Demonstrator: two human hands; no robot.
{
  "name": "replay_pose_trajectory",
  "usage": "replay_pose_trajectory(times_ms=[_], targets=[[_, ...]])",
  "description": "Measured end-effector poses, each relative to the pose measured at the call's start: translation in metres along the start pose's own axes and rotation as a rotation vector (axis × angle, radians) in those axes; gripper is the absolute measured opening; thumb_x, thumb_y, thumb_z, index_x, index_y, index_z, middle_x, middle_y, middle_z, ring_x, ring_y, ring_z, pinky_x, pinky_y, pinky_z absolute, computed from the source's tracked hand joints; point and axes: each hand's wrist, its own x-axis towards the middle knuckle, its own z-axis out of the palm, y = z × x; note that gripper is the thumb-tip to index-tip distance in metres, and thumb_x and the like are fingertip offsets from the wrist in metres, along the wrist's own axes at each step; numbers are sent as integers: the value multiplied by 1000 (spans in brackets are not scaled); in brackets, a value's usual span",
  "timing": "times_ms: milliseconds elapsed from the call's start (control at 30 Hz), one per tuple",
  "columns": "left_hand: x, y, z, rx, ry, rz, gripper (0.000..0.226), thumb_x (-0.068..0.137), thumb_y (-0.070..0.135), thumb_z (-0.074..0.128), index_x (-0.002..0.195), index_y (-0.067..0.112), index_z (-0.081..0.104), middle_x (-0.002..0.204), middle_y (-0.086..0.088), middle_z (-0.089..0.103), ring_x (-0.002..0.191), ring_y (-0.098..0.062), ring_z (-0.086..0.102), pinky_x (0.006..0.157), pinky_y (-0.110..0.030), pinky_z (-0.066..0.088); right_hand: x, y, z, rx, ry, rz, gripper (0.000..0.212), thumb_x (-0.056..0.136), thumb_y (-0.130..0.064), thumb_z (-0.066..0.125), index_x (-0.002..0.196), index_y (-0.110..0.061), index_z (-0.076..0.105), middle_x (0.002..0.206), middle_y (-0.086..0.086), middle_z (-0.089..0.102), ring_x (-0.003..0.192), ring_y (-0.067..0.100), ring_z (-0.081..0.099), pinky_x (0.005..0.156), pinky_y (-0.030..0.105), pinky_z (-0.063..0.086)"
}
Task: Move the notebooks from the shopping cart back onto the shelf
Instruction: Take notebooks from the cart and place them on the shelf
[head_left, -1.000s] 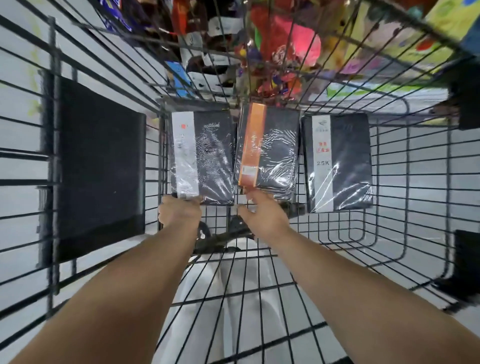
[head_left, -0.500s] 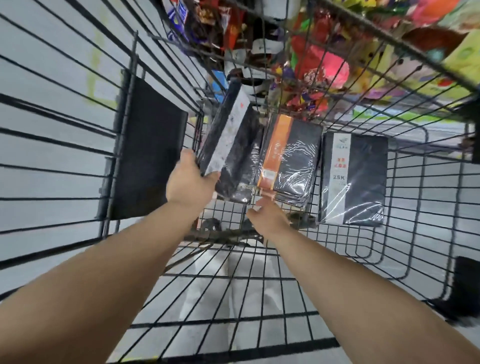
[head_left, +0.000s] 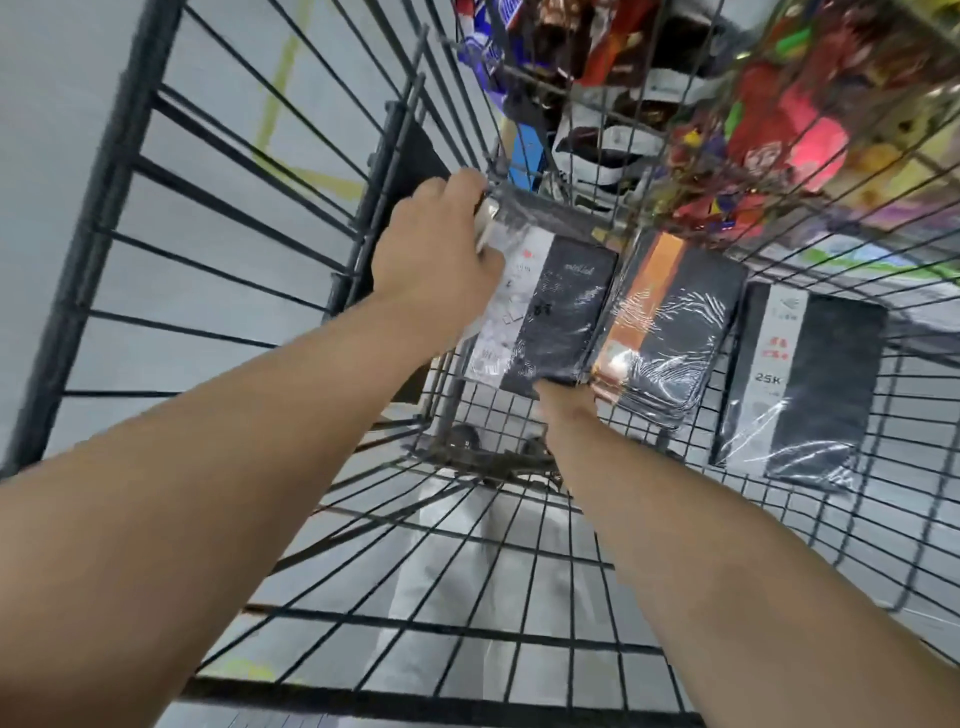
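Bright, even light from overhead fills the scene, leaving the pale floor (head_left: 57, 156) almost shadowless and laying white glare streaks across the shrink-wrap of the orange-banded notebook (head_left: 670, 332) and the 25K notebook (head_left: 810, 384). Motion blur smears the left hand (head_left: 441, 260), the small print on the white-banded notebook (head_left: 550, 312) it grips, and the colourful packaged goods (head_left: 779, 130) at top right, while the "25K" print stays legible. The wide-angle lens splays the cart wires (head_left: 130, 171) outward towards the edges and makes both near forearms look oversized and soft.
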Motion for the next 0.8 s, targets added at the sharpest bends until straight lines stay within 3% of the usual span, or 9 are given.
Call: replay_pose_trajectory(times_ms=[67,133,233,367,500,567,633,700,800], targets=[[5,-1,-5,-7,-31,-12,41,84,20,58,123,15,45,113,-11,50,91,-32,53,64,-35,35,-2,-3,-2,-24,32,44,67,68,-43,76,119,-6,55,113,11,62,100,29,61,89,38,54],[7,0,-7,-31,-71,-24,34,83,17,58,112,13,40,92,-6,49,72,-29,51,54,-35,34,-5,-6,-2,-70,54,44,75,67,-52,75,121,-3,55,118,13,61,106,31,58,94,39,51],[4,1,-9,9,-128,-11,34,83,20,59,100,15,30,69,-1,45,58,-26,49,48,-32,36,-23,-15,-3,-149,50,-76,66,77,-49,70,122,-4,53,124,13,60,108,31,59,92,33,49],[-11,-3,-21,51,-184,-48,43,82,34,64,105,12,35,72,2,46,64,-24,51,53,-32,37,-68,-33,-3,-158,-140,-283,50,91,-26,59,130,-3,38,113,16,57,96,29,58,87,39,49],[-22,0,-56,87,-201,-47,46,80,25,60,123,14,47,103,-7,60,98,-32,59,71,-32,42,-111,-52,-37,-196,-52,-380,38,93,-28,53,121,-3,43,102,13,59,85,28,54,76,35,45],[-28,5,-75,78,-223,-38,44,83,26,58,125,15,52,111,-8,61,105,-31,57,73,-31,39,-132,-61,-64,-211,14,-428,35,92,-29,53,117,-5,49,89,8,57,81,26,54,73,30,43],[-39,13,-94,64,-249,-21,40,87,33,57,122,13,54,103,-9,62,99,-31,58,69,-30,39,-156,-63,-93,-221,53,-470,33,88,-35,54,116,-17,53,86,6,59,79,27,60,71,31,50],[-48,22,-111,52,-250,19,35,90,35,54,114,11,59,89,-9,63,84,-29,58,64,-29,41,-180,-61,-124,-286,73,-533,21,87,-37,54,105,-26,51,81,3,58,75,26,61,58,29,46],[-54,45,-136,-2,-275,73,25,87,34,59,99,13,62,84,-8,64,79,-26,58,65,-28,41,-209,-48,-169,-340,121,-575,20,85,-36,56,85,-16,53,65,2,55,67,27,59,51,29,37]])
